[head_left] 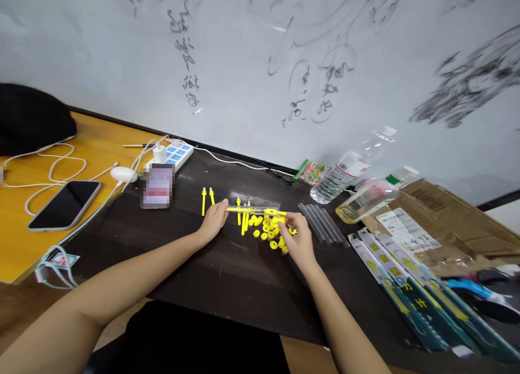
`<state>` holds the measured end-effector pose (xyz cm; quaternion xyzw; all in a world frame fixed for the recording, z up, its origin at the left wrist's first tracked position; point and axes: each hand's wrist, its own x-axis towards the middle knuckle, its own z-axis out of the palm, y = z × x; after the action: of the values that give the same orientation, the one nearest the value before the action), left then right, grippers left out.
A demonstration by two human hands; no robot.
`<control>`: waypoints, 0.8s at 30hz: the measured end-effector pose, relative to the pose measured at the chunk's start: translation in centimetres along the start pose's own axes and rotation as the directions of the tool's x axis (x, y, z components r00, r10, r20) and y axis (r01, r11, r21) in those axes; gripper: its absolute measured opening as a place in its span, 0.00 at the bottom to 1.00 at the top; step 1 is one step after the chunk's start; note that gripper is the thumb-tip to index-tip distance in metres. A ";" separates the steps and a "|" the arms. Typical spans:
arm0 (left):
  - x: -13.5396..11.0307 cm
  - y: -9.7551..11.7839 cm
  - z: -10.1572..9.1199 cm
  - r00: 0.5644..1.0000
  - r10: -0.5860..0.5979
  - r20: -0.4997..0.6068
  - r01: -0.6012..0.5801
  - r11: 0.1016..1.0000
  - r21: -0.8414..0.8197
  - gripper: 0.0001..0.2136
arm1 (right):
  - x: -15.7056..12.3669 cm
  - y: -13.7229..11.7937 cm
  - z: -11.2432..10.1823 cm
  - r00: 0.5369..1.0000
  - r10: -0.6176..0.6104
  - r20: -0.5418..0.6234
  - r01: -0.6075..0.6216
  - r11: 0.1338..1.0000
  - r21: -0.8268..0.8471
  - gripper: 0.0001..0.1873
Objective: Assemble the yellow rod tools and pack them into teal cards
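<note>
A slim tubular spring scale (258,210), clear with yellow parts inside, lies level between my two hands just above the dark table. My left hand (214,221) is closed on its left end. At the other end, the fingers of my right hand (299,237) pinch the yellow tip. Beneath and in front of the tube is a pile of small yellow ring-shaped caps (274,244), partly covered by my right hand. Several yellow rods with metal ends (239,217) lie behind and below the tube. Two more yellow rods (203,202) rest beyond my left hand.
Several clear empty tubes (323,224) lie right of my right hand. Farther right are packaged spring scales (406,287), a cardboard box (455,222) and two bottles (343,174). A power strip (174,156), a phone (65,206) and cables are on the left. A whiteboard (244,65) rises behind.
</note>
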<state>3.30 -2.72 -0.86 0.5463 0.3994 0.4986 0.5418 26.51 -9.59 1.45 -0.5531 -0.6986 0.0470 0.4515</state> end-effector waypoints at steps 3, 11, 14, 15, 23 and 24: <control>-0.1 0.1 -0.1 1.000 0.028 -0.014 -0.027 0.998 0.060 0.22 | 0.1 1.0 -0.5 0.947 0.295 -0.125 -0.229 0.898 0.377 0.12; 0.0 -0.4 -0.3 0.998 0.062 -0.025 -0.059 0.991 0.121 0.22 | 0.0 1.3 -0.2 0.935 0.355 -0.012 -0.292 0.787 0.543 0.13; 0.1 -0.6 -0.2 0.999 0.043 -0.022 -0.040 0.993 0.111 0.21 | -0.1 1.2 -0.3 0.940 0.342 -0.012 -0.282 0.795 0.537 0.13; 0.1 -0.7 -0.2 0.999 0.040 -0.022 -0.037 0.993 0.114 0.21 | -0.1 1.3 -0.3 0.940 0.342 -0.014 -0.280 0.791 0.544 0.13; 0.3 -0.8 -0.3 0.997 0.069 -0.040 -0.060 0.978 0.200 0.22 | 0.1 1.4 -0.5 0.949 0.317 -0.006 -0.261 0.793 0.551 0.11; 0.3 -0.7 -0.3 0.997 0.064 -0.041 -0.055 0.980 0.194 0.22 | 0.2 1.4 -0.6 0.952 0.307 -0.009 -0.253 0.802 0.541 0.11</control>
<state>3.08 -2.35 -1.54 0.5960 0.4418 0.4861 0.4619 27.94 -9.17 1.08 -0.5042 -0.5457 0.2787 0.6086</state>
